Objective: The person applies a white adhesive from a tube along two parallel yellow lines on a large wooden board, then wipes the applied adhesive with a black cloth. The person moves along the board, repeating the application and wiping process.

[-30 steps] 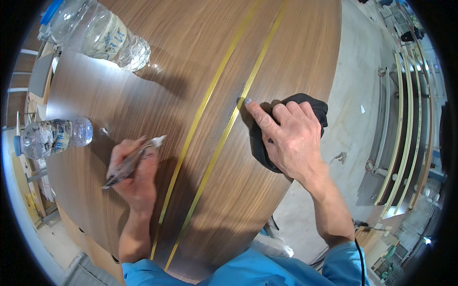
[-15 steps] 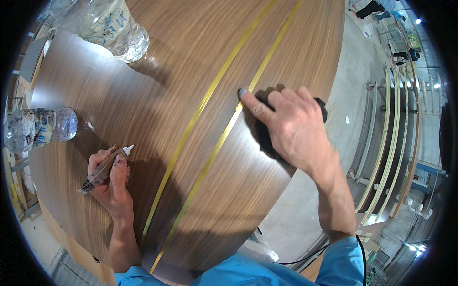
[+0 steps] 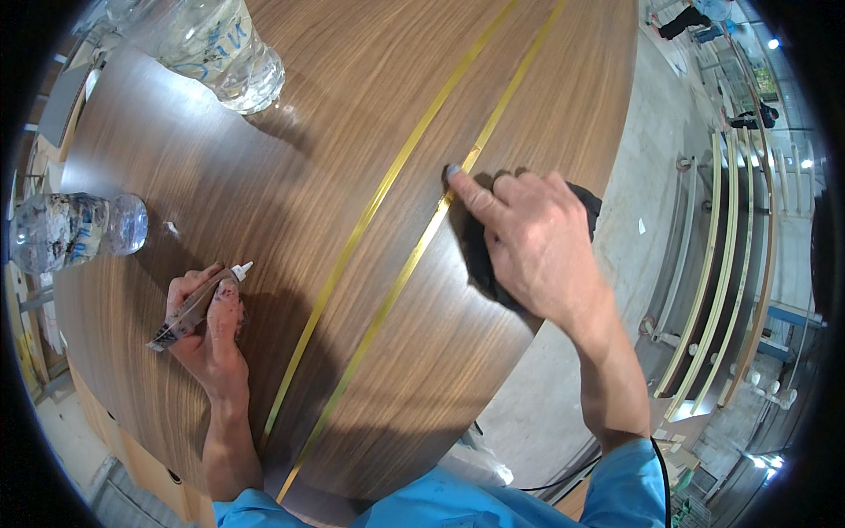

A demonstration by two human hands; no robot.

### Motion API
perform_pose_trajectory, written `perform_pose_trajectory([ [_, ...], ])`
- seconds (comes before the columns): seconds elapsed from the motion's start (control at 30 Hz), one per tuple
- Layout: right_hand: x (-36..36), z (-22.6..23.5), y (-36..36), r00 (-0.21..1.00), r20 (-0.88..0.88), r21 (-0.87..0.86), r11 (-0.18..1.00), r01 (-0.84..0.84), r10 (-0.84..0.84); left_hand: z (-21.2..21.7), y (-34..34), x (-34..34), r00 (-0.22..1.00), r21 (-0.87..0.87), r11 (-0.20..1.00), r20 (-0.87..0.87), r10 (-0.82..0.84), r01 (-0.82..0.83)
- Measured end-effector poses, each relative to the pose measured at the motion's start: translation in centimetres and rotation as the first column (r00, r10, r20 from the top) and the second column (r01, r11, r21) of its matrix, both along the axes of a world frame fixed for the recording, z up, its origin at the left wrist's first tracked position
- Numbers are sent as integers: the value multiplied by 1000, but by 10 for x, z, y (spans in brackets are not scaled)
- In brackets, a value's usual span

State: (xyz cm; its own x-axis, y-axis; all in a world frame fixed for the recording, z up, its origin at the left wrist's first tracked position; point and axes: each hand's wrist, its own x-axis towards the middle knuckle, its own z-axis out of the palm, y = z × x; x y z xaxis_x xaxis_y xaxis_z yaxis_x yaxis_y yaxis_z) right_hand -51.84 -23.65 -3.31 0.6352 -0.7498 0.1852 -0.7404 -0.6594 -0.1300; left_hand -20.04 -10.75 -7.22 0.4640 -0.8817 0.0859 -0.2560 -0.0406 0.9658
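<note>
A wood-grain panel [image 3: 370, 70] with two thin gold strips running along it lies before me. My left hand [image 3: 211, 330], its fingers smudged dark, is closed round a small clear tube [image 3: 180, 324] with a white nozzle [image 3: 242, 271]. The nozzle is left of the left gold strip [image 3: 352, 233]. On the right, my right hand [image 3: 541, 242] is curled over a black cloth [image 3: 482, 264], partly hidden beneath it. Its index finger stretches out across the right gold strip [image 3: 412, 264], the greyish tip on or just above the wood between both strips.
Two clear plastic bottles stand at the left: a larger bottle [image 3: 238, 66] at the far side and a smaller bottle [image 3: 79, 231] nearer. Beyond the panel's right edge is a concrete floor [image 3: 620, 198] with long curved strips [image 3: 726, 282] on a rack. People [image 3: 709, 18] are in the distance.
The view has shifted slightly, so bottles and strips sit a little further right in the picture. Both hands keep almost the same pose and grip.
</note>
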Motion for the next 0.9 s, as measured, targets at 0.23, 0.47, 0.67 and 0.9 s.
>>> perform_pose_trajectory([
  [0.23,17,5,44,992,-13,79,990,-120,122,0,-1,-1,999,-48,998,-33,-28,26],
  [0.47,13,5,23,998,31,29,998,49,-50,2,-2,1,999,-20,1000,-30,-19,19],
  [0.67,21,6,47,982,112,144,975,-169,154,0,-4,1,1000,-37,999,-24,-13,12],
  [0.9,-13,-5,-16,692,522,192,859,474,-499,3,-4,-3,999,-17,1000,-29,24,-24],
])
